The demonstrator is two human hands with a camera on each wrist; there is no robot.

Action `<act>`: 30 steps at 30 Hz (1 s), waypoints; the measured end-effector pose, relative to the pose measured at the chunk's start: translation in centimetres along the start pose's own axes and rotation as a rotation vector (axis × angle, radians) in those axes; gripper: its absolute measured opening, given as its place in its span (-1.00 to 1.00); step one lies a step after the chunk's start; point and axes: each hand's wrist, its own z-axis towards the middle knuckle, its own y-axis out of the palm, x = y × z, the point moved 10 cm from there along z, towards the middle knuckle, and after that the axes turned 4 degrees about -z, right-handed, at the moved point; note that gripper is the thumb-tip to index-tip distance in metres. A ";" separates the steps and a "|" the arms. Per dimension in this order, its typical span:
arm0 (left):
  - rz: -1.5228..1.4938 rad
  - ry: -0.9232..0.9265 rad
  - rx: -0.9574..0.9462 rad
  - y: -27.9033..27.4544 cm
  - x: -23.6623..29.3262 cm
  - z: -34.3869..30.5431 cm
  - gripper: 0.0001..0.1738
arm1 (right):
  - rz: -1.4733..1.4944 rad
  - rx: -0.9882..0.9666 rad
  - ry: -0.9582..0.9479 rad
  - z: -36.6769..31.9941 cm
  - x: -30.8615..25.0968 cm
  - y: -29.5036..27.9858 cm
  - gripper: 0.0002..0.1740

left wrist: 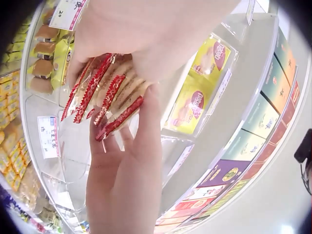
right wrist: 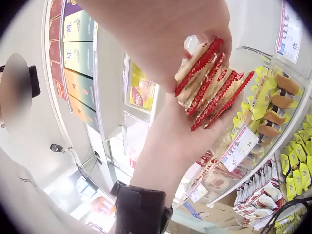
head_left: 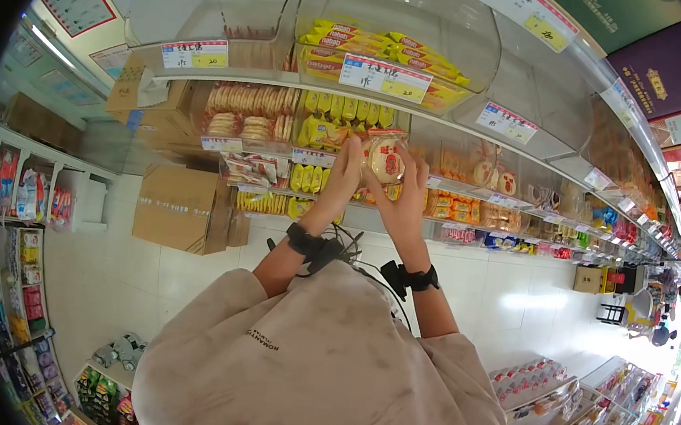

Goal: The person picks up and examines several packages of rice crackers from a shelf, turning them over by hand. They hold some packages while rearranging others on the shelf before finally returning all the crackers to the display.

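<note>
A small stack of round crackers in clear, red-edged packets is held between both hands, in front of the shelf bins. My left hand grips the stack from the left side, and my right hand holds it from the right. Seen from the left wrist, several packets stand side by side, with the right hand's fingers beneath them. The right wrist view shows the red wrapper edges fanned between the two palms. Just behind the stack is a bin of yellow-wrapped cakes.
An upper bin holds yellow wafer packs. Left of the cakes, another bin is filled with round crackers. Price labels line the shelf edges. A cardboard box stands on the floor at left. Dark cables hang near the wrists.
</note>
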 end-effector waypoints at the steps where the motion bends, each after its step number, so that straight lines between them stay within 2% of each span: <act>1: 0.018 0.012 0.007 -0.6 -0.6 0.4 -0.39 | -0.026 0.002 -0.006 -0.2 -0.3 0.3 -0.25; 4: 0.014 -0.041 0.005 -2.3 -1.3 1.0 -0.42 | -0.101 -0.056 -0.005 -0.4 -1.6 2.1 -0.17; 7: -0.133 -0.075 0.006 -3.6 -0.5 0.8 -0.42 | -0.060 -0.124 -0.136 -0.9 -3.4 4.6 -0.21; 10: -0.221 -0.061 0.034 -5.8 0.2 0.5 -0.41 | 0.435 -0.262 0.042 -0.5 -1.7 6.8 -0.25; 13: -0.144 -0.077 0.014 -7.6 0.0 0.4 -0.42 | 0.491 -0.146 0.236 -0.4 0.7 7.5 -0.27; 16: -0.124 -0.058 -0.007 -8.0 -0.6 0.4 -0.46 | 0.465 -0.298 0.404 -1.1 0.6 9.2 -0.24; 20: -0.118 -0.023 0.101 -7.0 0.0 -0.5 -0.54 | 0.492 -0.374 0.447 -1.3 -0.2 8.2 -0.20; 26: -0.049 0.004 -0.004 -1.8 -0.1 0.3 -0.52 | 0.587 -0.367 0.341 -1.7 3.8 4.7 -0.18; 28: -0.060 -0.042 -0.046 -0.5 -2.7 1.0 -0.50 | 0.605 -0.395 0.305 -1.2 4.3 2.3 -0.18; 30: -0.084 -0.069 -0.069 1.5 -4.4 1.2 -0.48 | 0.503 -0.299 0.274 -0.8 6.0 -1.5 -0.37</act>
